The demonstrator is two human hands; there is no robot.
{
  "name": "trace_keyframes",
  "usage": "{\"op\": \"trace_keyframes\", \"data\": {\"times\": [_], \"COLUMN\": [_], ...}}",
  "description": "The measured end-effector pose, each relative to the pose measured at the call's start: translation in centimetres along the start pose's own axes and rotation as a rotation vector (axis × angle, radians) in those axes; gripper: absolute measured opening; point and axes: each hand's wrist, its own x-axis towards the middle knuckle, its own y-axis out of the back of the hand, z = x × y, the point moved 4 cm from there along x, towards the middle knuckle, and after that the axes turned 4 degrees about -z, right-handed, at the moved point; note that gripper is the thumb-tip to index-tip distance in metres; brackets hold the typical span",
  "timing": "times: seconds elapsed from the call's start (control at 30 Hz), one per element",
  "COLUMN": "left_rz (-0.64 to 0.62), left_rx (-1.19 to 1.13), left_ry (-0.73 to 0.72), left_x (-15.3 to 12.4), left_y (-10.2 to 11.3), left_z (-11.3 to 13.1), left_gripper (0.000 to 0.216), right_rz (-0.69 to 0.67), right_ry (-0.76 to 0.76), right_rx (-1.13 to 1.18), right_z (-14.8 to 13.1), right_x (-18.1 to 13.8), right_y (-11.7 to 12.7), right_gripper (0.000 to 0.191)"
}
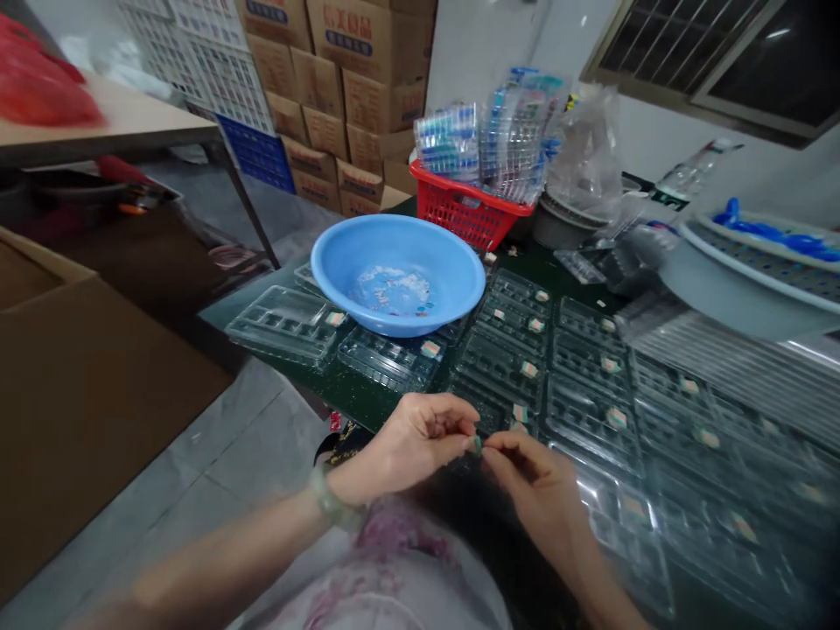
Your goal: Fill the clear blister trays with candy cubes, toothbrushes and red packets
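The small greenish piece (477, 445) at the fingertips of the bare left hand (420, 442) is partly covered and too small to identify; whether the bare right hand (542, 490) also grips it cannot be told. The round light-blue plastic basin (400, 325) hides parts of some clear plastic trays (282, 319). At far left, the blurred red plastic bag (43, 83) is cut off, as is the wide pale-blue tub (735, 284) at right.

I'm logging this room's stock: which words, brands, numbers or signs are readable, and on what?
"美食品", in red, on the upper cardboard box; the character before it is unclear.
Blue bands on the boxes: too blurred to read.
Bottle label: too small to read.
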Motion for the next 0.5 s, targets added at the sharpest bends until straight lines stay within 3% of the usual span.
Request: {"op": "trace_keyframes", "data": {"times": [0.23,0.5], "left_rz": [0.036,0.156], "left_rx": [-0.108,-0.103], "left_ry": [-0.061,-0.014], "left_x": [-0.6,-2.6], "left_y": [0.9,3.7], "left_z": [-0.3,-0.7], "left_gripper": [0.015,0.014], "right_rz": [-0.077,-0.196], "right_ry": [-0.076,-0.016], "right_rx": [0.044,0.05], "right_z": [1.4,-0.8], "right_x": [1.1,3.2], "right_y": [-0.8,-3.6], "right_gripper": [0.023,0.027]}}
